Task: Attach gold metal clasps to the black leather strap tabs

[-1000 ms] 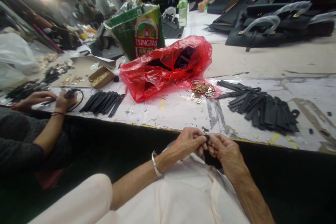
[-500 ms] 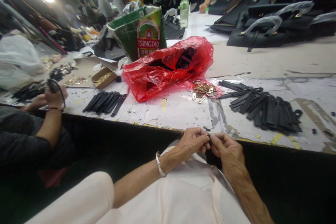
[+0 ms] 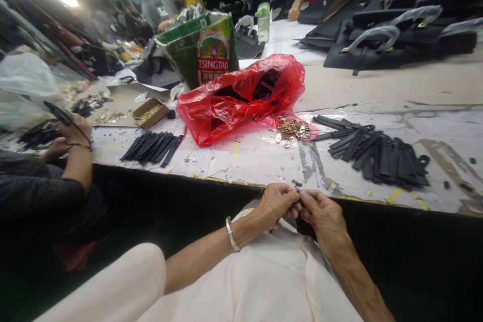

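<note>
GRIPPING A DARK PIECE (image 3: 298,191) AT THE TABLE EDGE

Took all bearings from the dark piece, with 12 o'clock straight ahead. Inspected both hands, found low at centre above a white garment (image 3: 241,282). Found the left hand (image 3: 278,203) closed at thumb and forefinger, pinching the dark piece from the 9 o'clock side. Found the right hand (image 3: 323,211) likewise closed, pinching it from the 3 o'clock side. Could see only a sliver of it between the fingertips; cannot determine its shape. Noted a bangle (image 3: 230,234) on the left wrist, at 8 o'clock.

Recorded on the table (image 3: 260,163): at 12, gold clips (image 3: 292,125) in a loose heap; at 11, a red bag (image 3: 236,115), open, with dark contents, and just behind it a green carton (image 3: 214,55) marked TSINGTAO; at 2, black straps (image 3: 381,156) in an overlapping fan. Recorded at 10, a row of straps (image 3: 153,148) laid side by side and, beyond, a small box (image 3: 156,118) of gold bits. Logged farther off an upright bottle (image 3: 263,22) near 12 and black bags (image 3: 392,53) at 1. Observed between 9 and 10 a co-worker's hand (image 3: 76,130) holding a dark item (image 3: 57,112).
</note>
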{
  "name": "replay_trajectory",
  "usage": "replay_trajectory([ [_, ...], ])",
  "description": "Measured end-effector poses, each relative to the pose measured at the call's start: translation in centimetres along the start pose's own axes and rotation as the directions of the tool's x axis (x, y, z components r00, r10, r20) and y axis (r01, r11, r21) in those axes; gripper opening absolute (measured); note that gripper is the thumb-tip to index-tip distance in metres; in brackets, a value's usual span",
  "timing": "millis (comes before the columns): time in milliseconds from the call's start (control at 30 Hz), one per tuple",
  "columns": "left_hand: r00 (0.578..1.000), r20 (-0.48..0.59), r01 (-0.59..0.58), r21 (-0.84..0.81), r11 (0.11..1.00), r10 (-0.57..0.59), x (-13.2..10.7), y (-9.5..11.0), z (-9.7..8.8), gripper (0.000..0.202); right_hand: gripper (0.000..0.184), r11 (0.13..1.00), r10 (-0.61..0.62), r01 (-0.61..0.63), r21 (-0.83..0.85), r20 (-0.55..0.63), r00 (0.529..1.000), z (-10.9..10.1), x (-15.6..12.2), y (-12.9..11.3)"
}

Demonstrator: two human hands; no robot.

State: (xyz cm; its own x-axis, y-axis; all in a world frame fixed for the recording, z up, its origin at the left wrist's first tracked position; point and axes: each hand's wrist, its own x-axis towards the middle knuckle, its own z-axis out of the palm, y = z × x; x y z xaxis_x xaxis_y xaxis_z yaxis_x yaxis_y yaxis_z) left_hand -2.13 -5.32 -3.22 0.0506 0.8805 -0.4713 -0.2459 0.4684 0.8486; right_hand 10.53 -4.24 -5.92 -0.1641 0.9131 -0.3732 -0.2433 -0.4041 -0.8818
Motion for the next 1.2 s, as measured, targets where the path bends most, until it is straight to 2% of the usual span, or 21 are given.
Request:
replay_trajectory([
  [100,0.996,-0.03,-0.081,0.095,0.992,0.084,0.0,-0.5,0.1,0.01,0.048,0.998,-0.024,0.021,-0.056,-0.045,0.999,0.0,0.2,0.0],
  [200,0.972,-0.046,-0.209,0.273,0.939,0.23,0.0,-1.1,0.1,0.009,0.051,0.996,-0.043,0.037,-0.079,-0.066,0.997,0.1,0.2,-0.2],
  [267,0.963,-0.041,-0.241,0.318,0.917,0.268,0.0,-1.2,0.1,0.009,0.051,0.996,-0.047,0.041,-0.084,-0.066,0.997,0.2,0.1,-0.3],
  [333,0.976,-0.027,-0.203,0.251,0.947,0.216,-0.2,-1.0,0.1,0.011,0.051,0.996,-0.039,0.034,-0.087,-0.054,0.998,0.1,0.1,-0.3],
  [400,0.993,0.044,-0.116,0.134,0.984,0.111,-0.7,-0.4,-0.1,0.016,0.051,0.996,-0.022,0.019,-0.086,-0.036,0.999,-0.1,0.1,-0.3],
  [467,0.989,0.146,-0.042,0.057,0.997,0.034,-1.4,0.2,-0.4,0.022,0.05,0.997,-0.004,0.002,-0.08,-0.022,1.0,-0.3,0.2,-0.3],
  [533,0.98,0.2,-0.013,0.04,0.999,0.005,-2.0,0.8,-0.7,0.026,0.05,0.997,0.01,-0.011,-0.073,-0.013,1.0,-0.6,0.2,-0.4],
  [667,0.985,0.163,0.045,0.048,0.998,-0.052,-2.7,0.9,-1.2,0.027,0.051,0.997,0.032,-0.032,-0.069,-0.008,0.999,-0.8,0.2,-0.6],
  [733,0.984,0.173,0.023,0.088,0.996,-0.038,-2.8,0.8,-1.4,0.027,0.052,0.997,0.038,-0.039,-0.07,-0.015,0.999,-0.7,0.2,-0.7],
  [800,0.984,0.178,-0.071,0.213,0.974,0.033,-2.8,0.6,-1.5,0.025,0.054,0.997,0.037,-0.038,-0.071,-0.024,0.999,-0.7,0.2,-0.8],
  [867,0.977,0.175,-0.177,0.377,0.909,0.118,-2.9,0.5,-1.7,0.022,0.055,0.997,0.029,-0.031,-0.074,-0.035,0.999,-0.6,0.2,-0.9],
  [933,0.971,0.182,-0.227,0.473,0.851,0.158,-2.8,0.4,-1.9,0.02,0.055,0.996,0.019,-0.023,-0.082,-0.042,0.999,-0.6,0.2,-1.0],
  [1067,0.964,0.232,-0.221,0.421,0.88,0.131,-2.4,-0.3,-2.4,0.02,0.054,0.995,0.013,-0.017,-0.095,-0.044,0.999,-0.6,0.2,-1.1],
  [1200,0.966,0.234,-0.186,0.351,0.918,0.106,-2.2,-0.7,-2.5,0.02,0.052,0.996,0.02,-0.023,-0.086,-0.034,0.999,-0.6,0.2,-0.9],
])
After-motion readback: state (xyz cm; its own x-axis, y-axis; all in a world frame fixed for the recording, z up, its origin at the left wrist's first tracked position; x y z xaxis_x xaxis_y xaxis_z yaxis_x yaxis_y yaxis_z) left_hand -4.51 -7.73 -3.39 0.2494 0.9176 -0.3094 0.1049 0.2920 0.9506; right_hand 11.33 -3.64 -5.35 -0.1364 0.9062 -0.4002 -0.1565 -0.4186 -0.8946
